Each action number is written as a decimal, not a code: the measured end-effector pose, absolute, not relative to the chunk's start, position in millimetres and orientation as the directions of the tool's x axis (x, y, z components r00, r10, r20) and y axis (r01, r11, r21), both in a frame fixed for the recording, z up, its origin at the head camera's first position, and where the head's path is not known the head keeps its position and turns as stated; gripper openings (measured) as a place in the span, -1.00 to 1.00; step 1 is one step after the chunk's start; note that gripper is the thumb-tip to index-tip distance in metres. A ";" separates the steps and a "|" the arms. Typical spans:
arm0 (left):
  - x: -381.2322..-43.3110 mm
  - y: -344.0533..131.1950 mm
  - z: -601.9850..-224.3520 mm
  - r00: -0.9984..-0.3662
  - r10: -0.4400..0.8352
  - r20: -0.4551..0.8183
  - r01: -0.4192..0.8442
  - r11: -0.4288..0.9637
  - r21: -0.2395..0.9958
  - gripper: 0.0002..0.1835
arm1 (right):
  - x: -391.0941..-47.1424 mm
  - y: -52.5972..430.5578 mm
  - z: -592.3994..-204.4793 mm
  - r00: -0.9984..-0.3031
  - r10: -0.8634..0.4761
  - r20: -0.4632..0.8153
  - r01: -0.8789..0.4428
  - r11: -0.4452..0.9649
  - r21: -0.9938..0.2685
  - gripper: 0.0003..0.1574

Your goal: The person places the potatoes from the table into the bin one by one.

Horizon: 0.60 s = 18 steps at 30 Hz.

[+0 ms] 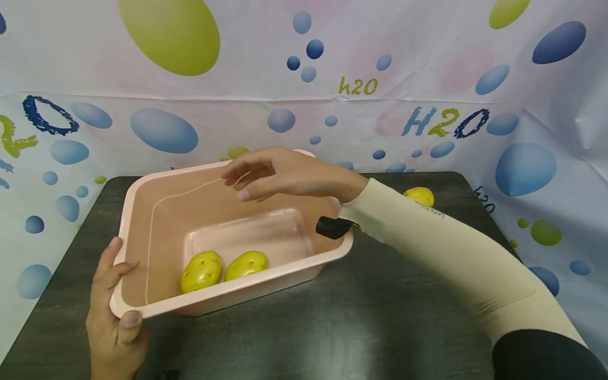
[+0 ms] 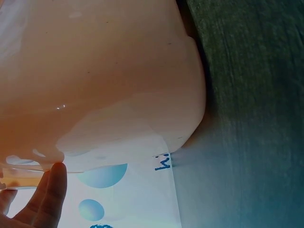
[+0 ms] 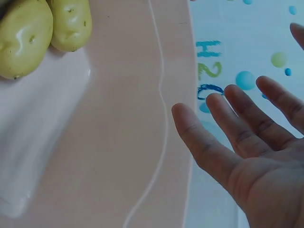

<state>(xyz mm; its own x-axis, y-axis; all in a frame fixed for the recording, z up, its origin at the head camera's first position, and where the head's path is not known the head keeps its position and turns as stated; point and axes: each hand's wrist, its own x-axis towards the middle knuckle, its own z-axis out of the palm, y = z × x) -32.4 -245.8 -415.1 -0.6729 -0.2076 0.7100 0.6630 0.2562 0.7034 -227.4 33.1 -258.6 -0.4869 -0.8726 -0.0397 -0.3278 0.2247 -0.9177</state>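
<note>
Potatoes [image 1: 220, 269], two of them, are parked side by side at the near end of the pink tub [image 1: 237, 182], below and nearer than the right hand [image 1: 285, 174], held open, empty above it. Tub's near-left corner is gripped by the left hand [image 1: 114, 322].

From the head view my right sleeve [image 1: 427, 237] is covering part of the tub's [image 1: 157, 211] far right rim and the lower part of the potato [image 1: 419, 196] on the table. My left hand [image 1: 114, 322] is running off the bottom edge. In the left wrist view I'm seeing only fingertips [image 2: 50, 190], and the tub [image 2: 104, 80] is spilling past the frame.
</note>
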 end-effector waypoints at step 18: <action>-34.5 -245.1 -414.1 -0.668 -0.214 0.712 0.670 0.243 0.702 -0.33 | -218.4 114.8 -244.1 -0.657 -0.754 0.014 -0.349 0.286 -0.892 -0.40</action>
<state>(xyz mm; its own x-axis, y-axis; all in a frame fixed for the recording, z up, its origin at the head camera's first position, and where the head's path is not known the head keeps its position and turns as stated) -34.5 -245.1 -414.1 -0.6685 -0.2142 0.7122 0.6697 0.2432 0.7017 -218.4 114.8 -244.1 -0.6566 -0.7541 0.0145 -0.3487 0.2865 -0.8924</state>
